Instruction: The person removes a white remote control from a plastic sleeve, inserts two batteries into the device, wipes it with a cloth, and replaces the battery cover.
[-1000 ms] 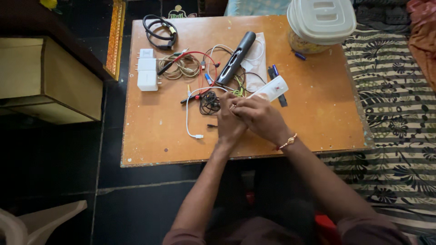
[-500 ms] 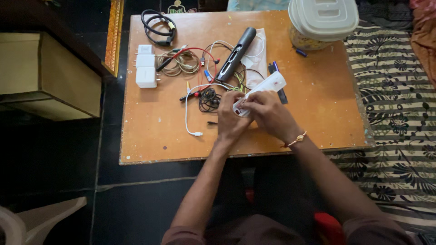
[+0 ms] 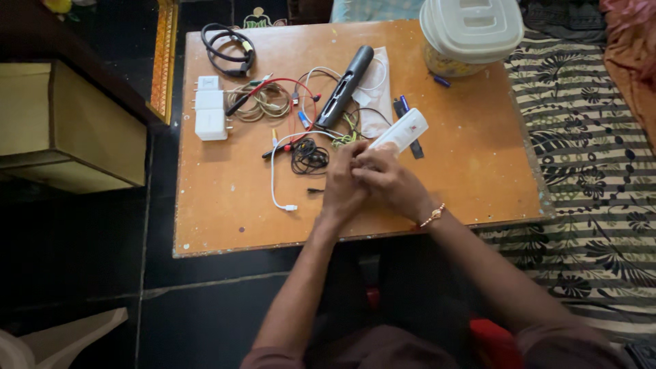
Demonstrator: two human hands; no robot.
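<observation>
Both hands meet over the middle of a small orange-brown table (image 3: pixel 225 205). My left hand (image 3: pixel 339 186) and my right hand (image 3: pixel 391 183) together grip the near end of a slim white remote-shaped device (image 3: pixel 403 130), which points away to the upper right. My fingers hide its near end. A thin bracelet sits on my right wrist (image 3: pixel 433 216). Just left of my hands lie a coiled black wire (image 3: pixel 307 156) and a white cable (image 3: pixel 275 179).
Behind the hands lie a long black device (image 3: pixel 345 86), tangled red, white and beige wires (image 3: pixel 270 98), white chargers (image 3: pixel 209 113) and a black cable loop (image 3: pixel 227 48). A lidded white container (image 3: pixel 470 34) stands at the far right corner. A patterned mat (image 3: pixel 588 157) lies to the right.
My hands have closed back together over the white device's near end, which showed half a second ago. The view has shifted slightly.
</observation>
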